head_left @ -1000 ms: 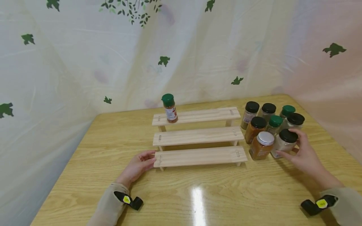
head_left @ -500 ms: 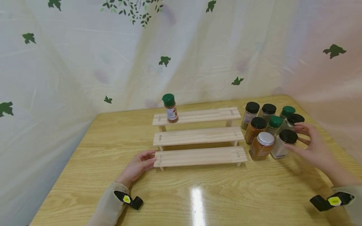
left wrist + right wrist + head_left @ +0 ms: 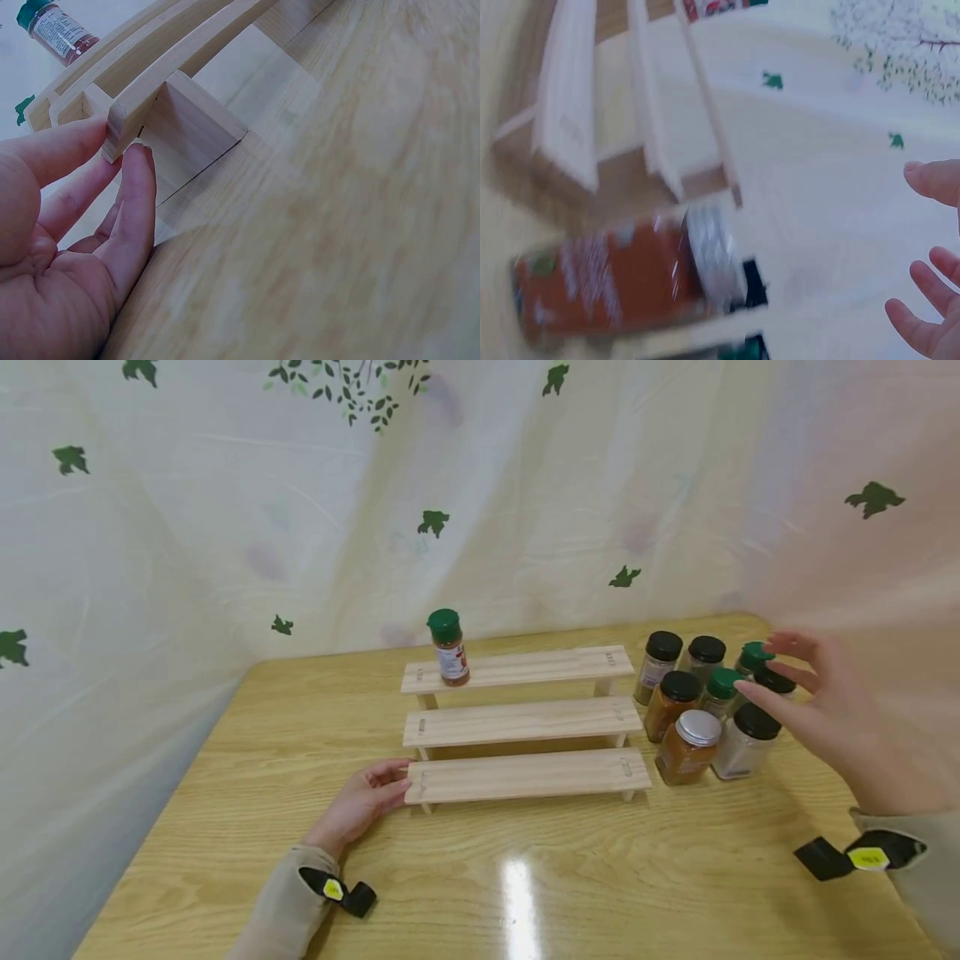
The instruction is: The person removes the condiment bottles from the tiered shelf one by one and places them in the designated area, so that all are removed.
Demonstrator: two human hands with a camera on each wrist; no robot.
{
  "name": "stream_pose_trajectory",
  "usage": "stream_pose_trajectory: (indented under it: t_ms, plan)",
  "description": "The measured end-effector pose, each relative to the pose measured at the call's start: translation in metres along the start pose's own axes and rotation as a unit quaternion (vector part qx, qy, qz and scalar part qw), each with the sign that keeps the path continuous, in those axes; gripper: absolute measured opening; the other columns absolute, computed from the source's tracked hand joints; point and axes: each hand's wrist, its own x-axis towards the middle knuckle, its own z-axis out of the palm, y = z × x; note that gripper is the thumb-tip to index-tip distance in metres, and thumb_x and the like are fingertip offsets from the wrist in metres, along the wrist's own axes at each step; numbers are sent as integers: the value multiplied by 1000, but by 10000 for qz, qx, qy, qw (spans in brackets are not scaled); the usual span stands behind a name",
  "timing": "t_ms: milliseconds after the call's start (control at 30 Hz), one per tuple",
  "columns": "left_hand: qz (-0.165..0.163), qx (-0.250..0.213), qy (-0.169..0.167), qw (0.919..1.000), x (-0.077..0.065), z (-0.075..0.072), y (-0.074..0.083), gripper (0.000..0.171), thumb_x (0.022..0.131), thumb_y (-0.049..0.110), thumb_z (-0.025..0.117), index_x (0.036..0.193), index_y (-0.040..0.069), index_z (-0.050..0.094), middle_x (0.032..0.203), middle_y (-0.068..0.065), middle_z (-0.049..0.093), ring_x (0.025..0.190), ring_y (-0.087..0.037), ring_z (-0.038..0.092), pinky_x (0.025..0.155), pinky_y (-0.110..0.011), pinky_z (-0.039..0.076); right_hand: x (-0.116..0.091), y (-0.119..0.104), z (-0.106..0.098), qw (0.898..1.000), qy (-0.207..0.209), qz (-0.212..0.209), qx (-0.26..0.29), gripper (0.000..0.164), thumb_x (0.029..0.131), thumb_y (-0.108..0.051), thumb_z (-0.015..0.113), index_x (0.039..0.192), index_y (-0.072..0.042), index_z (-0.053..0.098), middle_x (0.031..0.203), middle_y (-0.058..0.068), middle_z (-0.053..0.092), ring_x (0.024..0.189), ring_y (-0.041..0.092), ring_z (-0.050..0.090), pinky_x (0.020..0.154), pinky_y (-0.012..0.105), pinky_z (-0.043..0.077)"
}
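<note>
A three-tier wooden rack (image 3: pixel 525 777) stands mid-table. My left hand (image 3: pixel 363 802) pinches the left end of its lowest board; in the left wrist view its fingertips sit over and under that end. On the top tier, at the left, stands a spice jar (image 3: pixel 453 662) with a green lid and red contents. My right hand (image 3: pixel 843 722) hovers with fingers spread over the jar group at the right, holding nothing. Its fingertips overlap a rear green-lidded jar (image 3: pixel 752 654) and a nearer green lid (image 3: pixel 723 683). The right wrist view shows the fingers (image 3: pixel 934 300) apart.
Front of the group are a silver-lidded jar (image 3: pixel 686 756) of orange-brown spice and a black-lidded jar (image 3: pixel 745 752) of pale contents. Several more black-lidded jars stand behind, close together. A patterned cloth (image 3: pixel 525 510) hangs behind the wooden table (image 3: pixel 420 885).
My right hand has let go of the black-lidded pale jar and risen, moving toward the rear jars. The left hand stays on the rack.
</note>
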Motion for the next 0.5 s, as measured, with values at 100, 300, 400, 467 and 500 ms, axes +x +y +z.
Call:
stream_pose_trajectory:
  t_ms: [100,300,400,467,500]
  plan:
    - [-25,32,41,10000,0,-1,1,34,92,-1,54,127,-1,52,101,1,54,92,-7,58,81,-19,52,9,-22,16,9986,104,-261,447,57,81,5,68,129,-12,43,117,-22,41,106,-9,44,82,-1,38]
    - [-8,-6,20,10000,1,-1,1,31,92,-1,54,123,3,55,100,2,55,91,-7,58,81,-20,52,25,-59,55,9943,-157,-382,981,56,84,0,68,132,-10,41,121,-18,43,109,-6,47,88,5,41]
    - [-17,-30,9,10000,1,0,1,30,92,-1,54,121,5,57,100,2,55,91,-7,58,81,-20,52,33,-73,75,9923,-410,-454,1073,58,84,-2,69,134,-7,39,124,-10,44,114,3,48,97,15,42]
    - [-25,-30,19,10000,1,0,1,30,92,-1,54,122,4,56,100,2,55,91,-7,58,80,-20,52,38,-82,88,9896,-635,-550,1170,61,84,-2,69,135,-5,38,128,-2,44,119,13,46,103,26,42]
    - [-36,-23,35,10000,1,0,0,31,92,-1,54,123,3,56,100,2,55,91,-7,58,80,-20,52,40,-86,95,9882,-741,-601,1195,62,84,-3,70,136,-5,37,130,3,44,121,18,46,104,33,41]
